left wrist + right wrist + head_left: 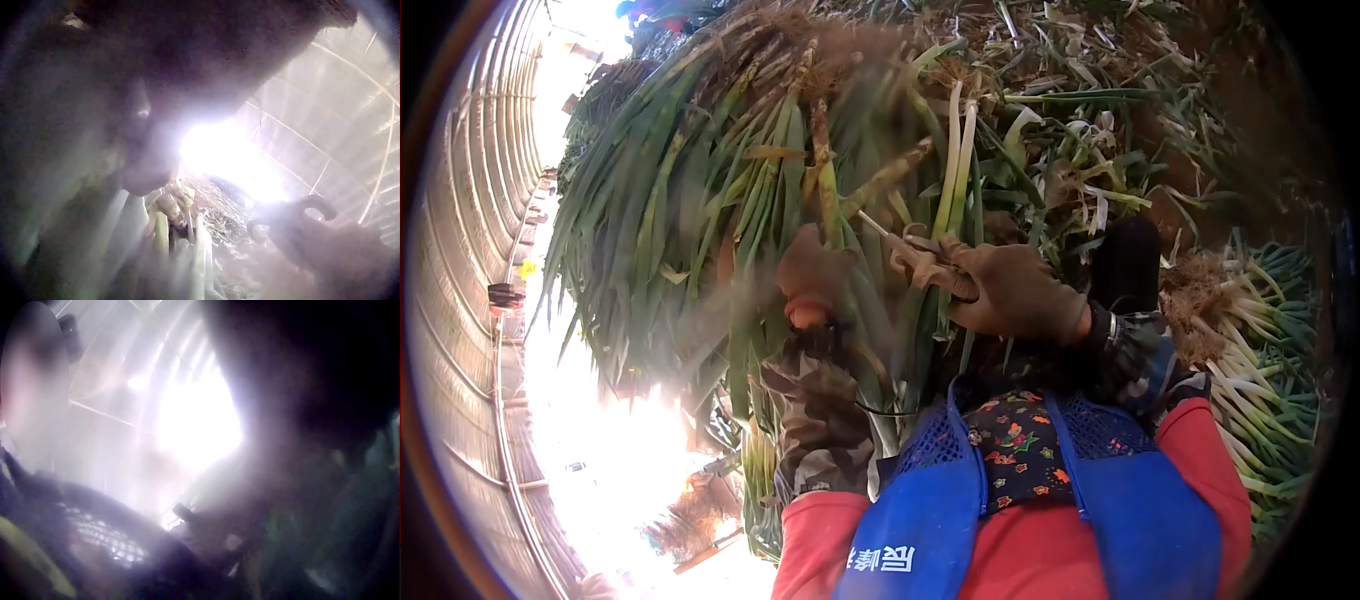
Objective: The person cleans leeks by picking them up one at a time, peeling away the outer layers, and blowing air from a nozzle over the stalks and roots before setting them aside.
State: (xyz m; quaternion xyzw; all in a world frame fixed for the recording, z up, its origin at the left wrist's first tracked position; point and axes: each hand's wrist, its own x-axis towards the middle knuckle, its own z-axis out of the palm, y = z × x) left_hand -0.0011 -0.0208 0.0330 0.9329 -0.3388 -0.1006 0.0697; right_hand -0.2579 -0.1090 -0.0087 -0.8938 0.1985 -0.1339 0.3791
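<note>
In the head view my gloved left hand (812, 268) is at a thick green onion (828, 185), its fingers round the stalk, with the brownish root end pointing up and away. My gloved right hand (1015, 285) is close on the right, its fingers curled round a tool with a thin pointed metal blade (872, 222). That tip points at the stalk beside the left hand. Another yellowish stalk (890, 172) slants across there, and two pale green onions (956, 165) stand just beyond the right hand. Glare and blur hide most detail in both wrist views.
A large heap of green onions (650, 210) fills the left and front. Stripped leaves and scraps (1090, 130) litter the ground at upper right. More onions with pale stems and roots (1240, 350) lie at the right. A ribbed greenhouse wall (460, 300) runs along the far left.
</note>
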